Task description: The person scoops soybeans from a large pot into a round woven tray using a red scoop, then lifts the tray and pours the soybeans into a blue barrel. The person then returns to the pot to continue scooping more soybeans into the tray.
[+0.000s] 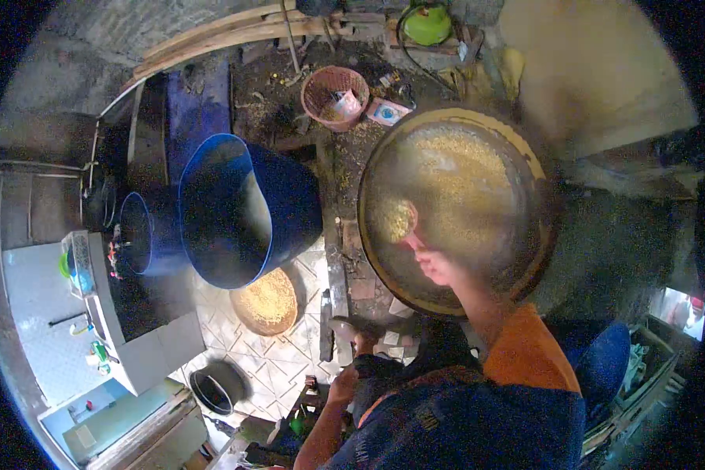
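Observation:
My right hand (440, 267) is closed around the handle of a pink plastic dipper (413, 240). Pale yellow grains or beans (392, 220) fill its bowl. The dipper is over the left part of a large round pot (374, 270), whose cloudy contents (466, 207) are blurred by steam. More yellow grains show toward the far side of the pot. Low in the view, my left hand (343, 386) is beside my dark-clothed leg; its fingers are not clear enough to read.
A tall blue barrel (296, 204) stands left of the pot, with a smaller blue barrel (163, 239) beyond. On the tiles are a round basket of yellow grains (266, 304) and a black bucket (214, 389). A pink basket (321, 90) sits behind. Steam (595, 70) rises at right.

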Demonstrator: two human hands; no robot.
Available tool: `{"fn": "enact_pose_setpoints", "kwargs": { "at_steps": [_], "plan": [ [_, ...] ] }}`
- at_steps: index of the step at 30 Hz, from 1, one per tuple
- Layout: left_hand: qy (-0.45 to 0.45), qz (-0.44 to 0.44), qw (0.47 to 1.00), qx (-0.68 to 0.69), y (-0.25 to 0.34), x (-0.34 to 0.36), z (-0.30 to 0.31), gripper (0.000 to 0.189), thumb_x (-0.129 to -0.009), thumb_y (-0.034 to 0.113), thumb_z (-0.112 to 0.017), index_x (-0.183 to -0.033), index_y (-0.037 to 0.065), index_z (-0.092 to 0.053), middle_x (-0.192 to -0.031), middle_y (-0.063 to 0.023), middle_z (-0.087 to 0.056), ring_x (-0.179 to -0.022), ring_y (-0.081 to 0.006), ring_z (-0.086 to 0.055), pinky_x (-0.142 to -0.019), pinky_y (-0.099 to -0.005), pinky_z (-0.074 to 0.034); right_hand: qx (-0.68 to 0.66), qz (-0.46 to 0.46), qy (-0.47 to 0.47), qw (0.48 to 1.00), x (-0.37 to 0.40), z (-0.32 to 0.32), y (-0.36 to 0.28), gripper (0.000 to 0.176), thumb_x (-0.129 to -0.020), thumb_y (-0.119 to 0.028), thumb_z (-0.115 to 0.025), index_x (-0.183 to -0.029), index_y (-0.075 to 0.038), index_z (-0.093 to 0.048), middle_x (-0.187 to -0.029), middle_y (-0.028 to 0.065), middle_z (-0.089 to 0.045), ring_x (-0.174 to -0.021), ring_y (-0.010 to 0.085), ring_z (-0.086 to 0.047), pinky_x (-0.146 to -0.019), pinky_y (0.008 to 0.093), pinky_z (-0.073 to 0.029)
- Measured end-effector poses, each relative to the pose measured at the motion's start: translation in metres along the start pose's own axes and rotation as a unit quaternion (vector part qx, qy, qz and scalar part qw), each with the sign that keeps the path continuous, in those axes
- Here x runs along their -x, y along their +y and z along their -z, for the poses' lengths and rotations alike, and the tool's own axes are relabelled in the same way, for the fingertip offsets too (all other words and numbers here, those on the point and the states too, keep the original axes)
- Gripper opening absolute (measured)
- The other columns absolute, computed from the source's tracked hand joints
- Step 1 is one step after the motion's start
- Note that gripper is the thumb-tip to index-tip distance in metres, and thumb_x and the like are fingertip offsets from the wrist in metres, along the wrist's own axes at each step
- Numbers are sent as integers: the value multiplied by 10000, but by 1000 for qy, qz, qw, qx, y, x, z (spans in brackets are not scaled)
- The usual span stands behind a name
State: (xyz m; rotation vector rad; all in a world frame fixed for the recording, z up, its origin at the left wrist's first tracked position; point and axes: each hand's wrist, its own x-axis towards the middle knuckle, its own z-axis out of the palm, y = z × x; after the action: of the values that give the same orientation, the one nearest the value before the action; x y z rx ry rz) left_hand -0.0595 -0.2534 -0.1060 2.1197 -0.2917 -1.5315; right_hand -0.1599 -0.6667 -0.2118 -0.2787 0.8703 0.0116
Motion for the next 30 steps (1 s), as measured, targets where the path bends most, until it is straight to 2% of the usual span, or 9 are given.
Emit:
{"fn": "enact_pose_setpoints", "kwargs": {
  "at_steps": [5, 6, 8, 10, 20, 22, 23, 26, 30],
  "plan": [
    [43, -129, 979, -152, -4, 5, 10, 337, -874, 266, -465, -1088, 12, -520, -1001, -149, -599, -969, -313, -553, -835, -352, -429, -39, 15, -17, 999, 67, -15, 3, 118, -815, -101, -527, -902, -146, -463, -659, -58, -455, -421, 11, -333, -334, 145, -240],
    [45, 57, 997, 18, -13, -7, 7, 314, -859, 251, -483, -1073, 28, -536, -1020, -172, -587, -988, -316, -544, -830, -369, -433, -41, 31, -22, 998, 85, -27, -5, 119, -819, -101, -529, -907, -141, -460, -669, -48, -464, -425, 12, -337, -336, 147, -244],
    [71, -303, 917, -250, -56, -18, 17, 340, -862, 268, -482, -1110, 40, -526, -1044, -182, -578, -991, -307, -545, -823, -359, -433, -32, 51, 0, 998, 122, -52, -16, 122, -814, -103, -543, -918, -101, -478, -668, -45, -460, -438, 8, -345, -343, 146, -245],
    [81, 29, 993, -82, 18, 14, 17, 442, -839, 314, -506, -1177, 30, -494, -1049, -175, -586, -985, -288, -559, -824, -333, -426, -45, 97, -28, 994, 146, -66, -22, 250, -799, -79, -553, -1023, -112, -445, -694, -37, -467, -437, 10, -344, -342, 148, -249],
    [125, -30, 991, -42, -25, -7, 34, 446, -846, 318, -483, -1191, 35, -480, -1085, -220, -555, -1010, -272, -549, -826, -327, -421, 25, 168, -40, 985, 210, -109, -32, 239, -802, -94, -553, -1023, -119, -468, -698, -25, -460, -429, 15, -340, -345, 149, -248],
    [131, -216, 963, -98, -68, -29, 26, 429, -851, 302, -470, -1181, 27, -487, -1076, -222, -558, -999, -262, -552, -827, -325, -424, 41, 159, -47, 985, 218, -125, -32, 286, -798, -84, -553, -1070, -112, -470, -703, -18, -472, -433, 15, -348, -350, 144, -251],
    [131, -6, 991, 1, 31, 36, 34, 392, -854, 255, -479, -1160, 11, -498, -1092, -205, -553, -996, -245, -548, -851, -315, -417, 51, 170, -39, 983, 219, -128, -30, 321, -797, -81, -552, -1104, -114, -461, -705, -16, -479, -434, 15, -354, -352, 142, -253],
    [153, -221, 962, 38, -93, -27, 10, 398, -846, 240, -505, -1155, -10, -493, -1116, -199, -542, -1007, -235, -537, -881, -305, -399, 85, 151, -40, 984, 219, -144, -22, 394, -798, -70, -546, -1172, -124, -438, -710, -14, -495, -439, 19, -371, -355, 142, -264],
    [169, -49, 974, 145, -79, 4, 22, 448, -842, 307, -510, -1140, -26, -490, -1141, -183, -533, -1114, -262, -467, -928, -327, -348, 164, 111, -56, 979, 207, -205, 3, 348, -801, -55, -538, -1131, -125, -453, -708, -14, -496, -436, 32, -369, -349, 155, -265]
  ]
}}
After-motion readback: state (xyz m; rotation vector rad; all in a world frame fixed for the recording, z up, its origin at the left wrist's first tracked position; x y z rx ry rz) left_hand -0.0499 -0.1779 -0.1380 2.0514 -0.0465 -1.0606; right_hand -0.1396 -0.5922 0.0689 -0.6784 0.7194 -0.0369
